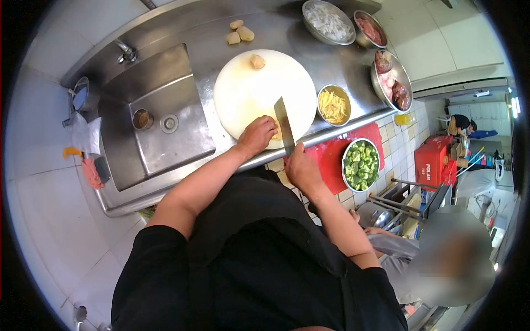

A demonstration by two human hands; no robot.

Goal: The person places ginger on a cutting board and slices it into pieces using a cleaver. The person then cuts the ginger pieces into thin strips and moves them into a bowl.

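A round white cutting board (237, 91) lies on the steel counter. My right hand (303, 168) grips the handle of a cleaver (284, 124), whose blade points away from me over the board's near right part. Left of the blade, my left hand (258, 135) presses with curled fingers on pale yellow ginger (277, 134), which is mostly hidden. Farther up the board sits another peeled ginger piece (257, 61). Several more pieces (240, 34) lie on the counter behind it. Right of the board stands a metal bowl of yellow ginger strips (334, 105).
A steel sink (160, 149) with a small can (142, 119) is on the left. Bowls of white strips (329, 22), minced meat (370, 30) and meat chunks (393, 83) stand back right. Cut green vegetables (360, 165) fill a bowl over a red surface (326, 160). Another person (397, 254) is at right.
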